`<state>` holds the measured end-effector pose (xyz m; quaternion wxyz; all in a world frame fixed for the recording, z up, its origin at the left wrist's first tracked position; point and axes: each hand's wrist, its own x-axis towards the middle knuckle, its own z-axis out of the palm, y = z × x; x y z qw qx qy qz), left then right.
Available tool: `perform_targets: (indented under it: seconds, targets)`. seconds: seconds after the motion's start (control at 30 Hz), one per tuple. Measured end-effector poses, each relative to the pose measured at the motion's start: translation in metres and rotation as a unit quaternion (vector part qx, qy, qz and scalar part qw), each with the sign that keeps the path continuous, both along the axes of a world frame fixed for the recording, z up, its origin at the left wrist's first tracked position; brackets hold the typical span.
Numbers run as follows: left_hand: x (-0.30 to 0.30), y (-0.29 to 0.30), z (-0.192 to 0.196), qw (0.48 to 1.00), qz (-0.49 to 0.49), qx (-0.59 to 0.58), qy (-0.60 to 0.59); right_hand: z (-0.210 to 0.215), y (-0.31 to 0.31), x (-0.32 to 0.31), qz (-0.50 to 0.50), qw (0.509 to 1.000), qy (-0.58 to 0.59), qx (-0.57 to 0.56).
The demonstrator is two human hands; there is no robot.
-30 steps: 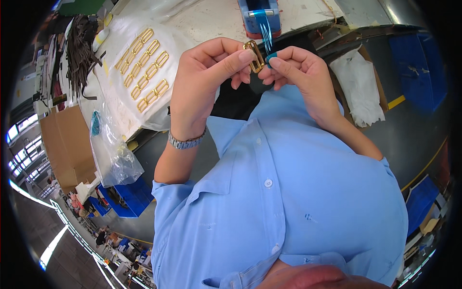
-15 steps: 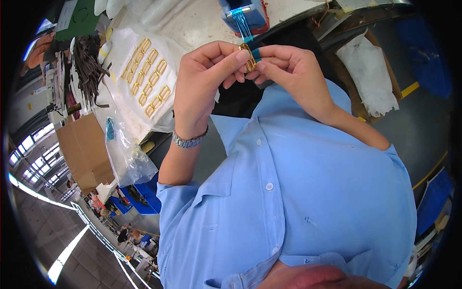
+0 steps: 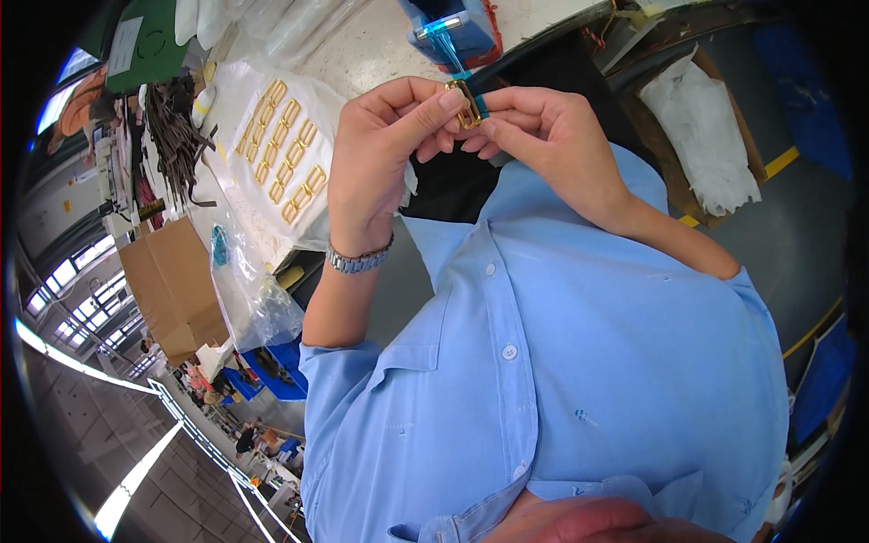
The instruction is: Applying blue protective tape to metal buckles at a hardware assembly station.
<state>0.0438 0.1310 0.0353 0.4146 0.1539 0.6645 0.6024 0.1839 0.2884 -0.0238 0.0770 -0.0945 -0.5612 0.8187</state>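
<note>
A gold rectangular buckle [image 3: 469, 110] is pinched between the thumb and fingers of my left hand [image 3: 385, 136]. Against its right side lies a strip of teal-blue tape [image 3: 482, 104], which the closed fingertips of my right hand [image 3: 557, 136] grip close to the metal. Translucent blue tape also stretches from a blue tape dispenser [image 3: 472, 38] down to just above the buckle. My fingers partly cover the buckle and the tape's end. To the left, several matching gold buckles [image 3: 296, 152] lie in rows on a white sheet [image 3: 233, 81].
Dark strips [image 3: 172, 136] hang in a bunch at the left, near a brown cardboard box [image 3: 176, 285] and a clear plastic bag [image 3: 267, 312]. Black material [image 3: 543, 72] lies beyond my right hand. A box with white sheeting [image 3: 692, 127] stands at the right.
The buckle has turned slightly and shows more of its opening. Both hands keep their hold in nearly the same place, while the whole view has shifted a little.
</note>
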Motion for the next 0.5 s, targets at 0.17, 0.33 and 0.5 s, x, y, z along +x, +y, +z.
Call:
perform_targets:
  seconds: [0.17,0.33,0.5]
  targets:
    - [0.005,0.005,-0.005,1.0,0.028,-0.007,0.007,-0.003,-0.002,-0.002,-0.017,1.0,0.006,0.002]
    - [0.001,0.005,-0.013,0.999,0.034,0.0,-0.02,-0.004,0.0,-0.009,-0.003,1.0,-0.013,0.018]
    - [0.002,0.006,-0.016,0.999,0.038,-0.011,-0.019,-0.011,0.001,-0.011,-0.014,1.0,-0.019,-0.002]
